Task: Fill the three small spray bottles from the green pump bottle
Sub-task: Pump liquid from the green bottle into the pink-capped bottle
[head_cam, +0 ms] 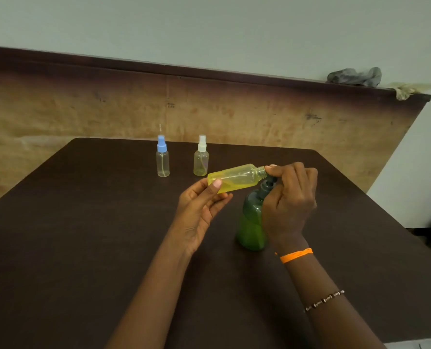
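Observation:
A yellow spray bottle (237,178) with its cap off lies nearly sideways in the air, its threaded neck against the pump spout. My left hand (202,210) grips its base between thumb and fingers. My right hand (288,197) curls over the dark pump head of the green pump bottle (251,222), which stands upright on the table; the hand hides most of the pump head. Farther back stand a clear spray bottle with a blue cap (162,157) and another with a white cap (201,157), both upright.
The dark brown table (83,235) runs to a worn wooden board (83,109) leaning on the wall behind. Crumpled grey cloth (355,76) sits on the board's top right edge. The table's right edge falls away near my right arm.

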### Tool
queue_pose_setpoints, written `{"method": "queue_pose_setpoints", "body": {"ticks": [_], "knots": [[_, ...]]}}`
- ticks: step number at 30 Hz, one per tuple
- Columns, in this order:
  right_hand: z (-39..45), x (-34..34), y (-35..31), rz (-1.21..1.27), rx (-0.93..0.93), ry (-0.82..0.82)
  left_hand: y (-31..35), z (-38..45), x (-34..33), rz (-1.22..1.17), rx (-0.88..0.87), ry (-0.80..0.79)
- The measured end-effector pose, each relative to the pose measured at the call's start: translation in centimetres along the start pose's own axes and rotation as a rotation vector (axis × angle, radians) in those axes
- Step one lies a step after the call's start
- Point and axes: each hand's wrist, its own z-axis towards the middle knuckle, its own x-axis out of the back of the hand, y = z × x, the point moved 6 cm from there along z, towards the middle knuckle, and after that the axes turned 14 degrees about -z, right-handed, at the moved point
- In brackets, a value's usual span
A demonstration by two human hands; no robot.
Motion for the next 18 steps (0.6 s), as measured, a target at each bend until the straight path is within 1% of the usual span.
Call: {"method": "queue_pose_setpoints", "body": {"ticks": [3,5,8,11,13,16,18], "knots": [[2.1,0.0,-0.4,-0.017,0.035,-0.027,0.1,-0.1,-0.3,0.008,-0.002,0.001],[2.6,-0.1,-0.4,-0.016,0.043,-0.017,0.1,-0.1,-0.3,0.006,-0.007,0.005],[1.1,0.0,0.0,0.009,0.014,0.023,0.1,0.0,-0.2,0.013,-0.012,0.009],[0.2,-0.3,0.2,0.009,0.022,0.013,0.2,0.1,0.0,0.011,-0.016,0.026],[0.9,-0.1,-0.1,-0.017,0.071,-0.011,0.2,0.0,0.1,0.006,-0.013,0.026],[2.7,0.4,-1.3,-0.113,0.214,-0.08,0.2,-0.1,-0.1,0.011,-0.014,0.034],[2.8,0.8,-1.9,-0.177,0.26,-0.118,0.0,0.0,-0.2,0.011,-0.009,0.037]]}}
